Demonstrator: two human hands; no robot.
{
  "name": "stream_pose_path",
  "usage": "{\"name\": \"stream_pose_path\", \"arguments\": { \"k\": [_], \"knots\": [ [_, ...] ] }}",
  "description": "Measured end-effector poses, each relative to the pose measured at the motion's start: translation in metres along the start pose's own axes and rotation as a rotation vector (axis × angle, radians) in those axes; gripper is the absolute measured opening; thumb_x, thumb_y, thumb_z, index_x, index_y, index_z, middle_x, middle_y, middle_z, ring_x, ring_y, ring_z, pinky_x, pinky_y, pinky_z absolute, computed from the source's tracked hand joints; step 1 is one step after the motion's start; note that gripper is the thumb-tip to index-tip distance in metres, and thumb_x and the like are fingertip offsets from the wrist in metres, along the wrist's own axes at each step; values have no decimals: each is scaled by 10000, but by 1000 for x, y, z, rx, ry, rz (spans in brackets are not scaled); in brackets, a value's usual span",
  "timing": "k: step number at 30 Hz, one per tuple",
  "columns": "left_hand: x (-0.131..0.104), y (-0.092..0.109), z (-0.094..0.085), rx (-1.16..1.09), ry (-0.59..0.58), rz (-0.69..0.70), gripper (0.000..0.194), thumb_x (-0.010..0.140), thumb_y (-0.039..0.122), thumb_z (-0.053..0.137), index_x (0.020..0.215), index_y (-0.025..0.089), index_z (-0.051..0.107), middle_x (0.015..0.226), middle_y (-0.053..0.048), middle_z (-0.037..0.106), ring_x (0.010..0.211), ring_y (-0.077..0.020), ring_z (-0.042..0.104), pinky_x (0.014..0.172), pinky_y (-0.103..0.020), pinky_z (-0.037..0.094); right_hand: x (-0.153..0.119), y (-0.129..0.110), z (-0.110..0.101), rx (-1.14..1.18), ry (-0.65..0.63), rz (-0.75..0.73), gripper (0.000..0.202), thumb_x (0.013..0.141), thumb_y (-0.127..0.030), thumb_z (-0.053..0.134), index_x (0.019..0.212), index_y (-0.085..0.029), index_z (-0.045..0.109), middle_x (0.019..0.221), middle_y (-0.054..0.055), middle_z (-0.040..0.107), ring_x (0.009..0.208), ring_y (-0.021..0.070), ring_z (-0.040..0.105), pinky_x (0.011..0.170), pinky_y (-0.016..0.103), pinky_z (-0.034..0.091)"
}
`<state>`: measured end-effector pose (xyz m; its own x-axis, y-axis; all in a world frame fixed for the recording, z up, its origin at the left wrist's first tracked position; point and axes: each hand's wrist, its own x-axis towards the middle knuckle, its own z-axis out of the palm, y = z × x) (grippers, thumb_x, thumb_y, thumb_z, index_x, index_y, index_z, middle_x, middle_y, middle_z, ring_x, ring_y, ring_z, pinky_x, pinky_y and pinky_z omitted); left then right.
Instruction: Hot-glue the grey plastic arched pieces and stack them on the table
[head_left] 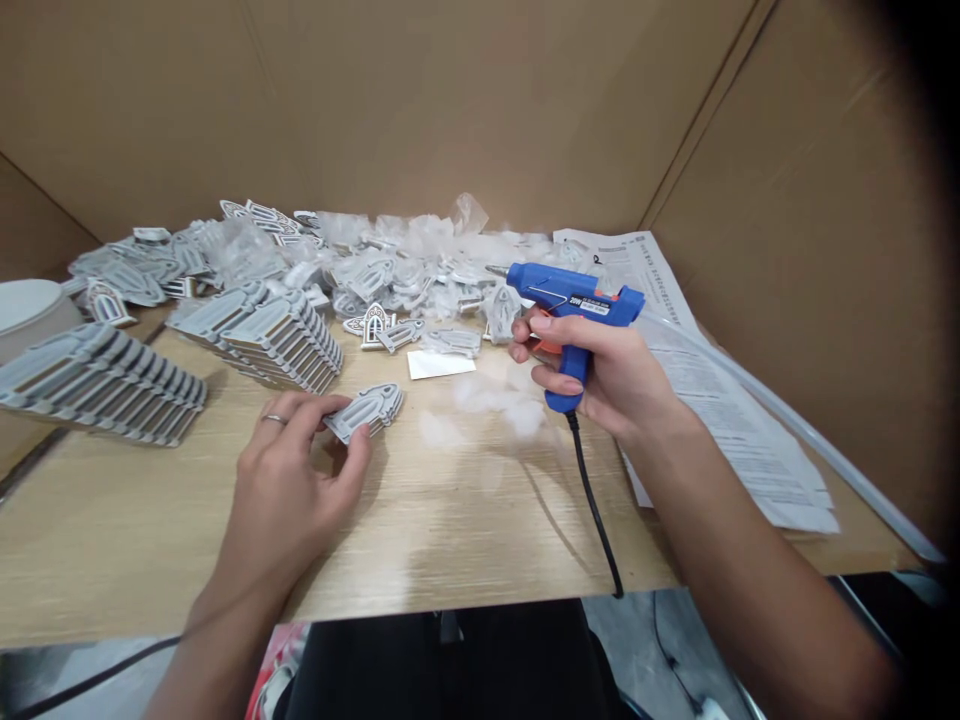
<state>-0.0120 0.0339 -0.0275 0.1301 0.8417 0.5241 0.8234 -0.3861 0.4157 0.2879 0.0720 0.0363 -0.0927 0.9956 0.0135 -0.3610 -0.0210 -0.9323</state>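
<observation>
My left hand (300, 465) grips a small grey arched piece (367, 410) between thumb and fingers, just above the wooden table (465, 540). In my right hand (592, 370) is a blue glue gun (559, 287), its nozzle pointing left, a long clear glue stick (795, 420) out of its back and a black cord hanging from the handle. Beyond my left hand stand stacks of matching grey pieces (281, 335), with another stack (105, 385) at the far left. A white card (441, 364) lies past the held piece.
A heap of plastic-wrapped pieces (375, 265) runs along the back by the cardboard wall (450, 100). Printed sheets (720, 430) lie under my right forearm. At the left edge is a white round container (34, 310). The table's front edge is near my forearms.
</observation>
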Motion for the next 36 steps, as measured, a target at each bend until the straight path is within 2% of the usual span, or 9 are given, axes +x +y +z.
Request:
{"name": "stream_pose_path", "arguments": {
  "k": [13, 23, 36],
  "knots": [
    [0, -4, 3, 11, -16, -9, 224, 1037, 371, 678, 1189, 208, 701, 1131, -109, 723, 1102, -324, 731, 990, -471, 558, 0, 1, -1, -20, -4, 5, 196, 696, -229, 922, 771, -172, 750, 879, 62, 662, 804, 163, 606, 407, 222, 222],
    [-1, -5, 5, 8, -2, -16, 215, 1030, 385, 676, 1157, 212, 698, 1107, -112, 715, 1088, -325, 722, 993, -476, 558, 0, 1, -1, -33, -6, 27, 306, 649, -242, 983, 776, -199, 708, 864, 56, 658, 815, 179, 609, 407, 237, 197],
    [0, -5, 6, -7, -12, -35, 214, 1025, 385, 677, 1162, 222, 696, 1143, -112, 724, 1113, -328, 722, 1021, -477, 566, -1, 1, -2, -40, -16, 30, 235, 672, -206, 932, 776, -180, 722, 871, 69, 655, 815, 175, 596, 411, 217, 200]
  ]
}}
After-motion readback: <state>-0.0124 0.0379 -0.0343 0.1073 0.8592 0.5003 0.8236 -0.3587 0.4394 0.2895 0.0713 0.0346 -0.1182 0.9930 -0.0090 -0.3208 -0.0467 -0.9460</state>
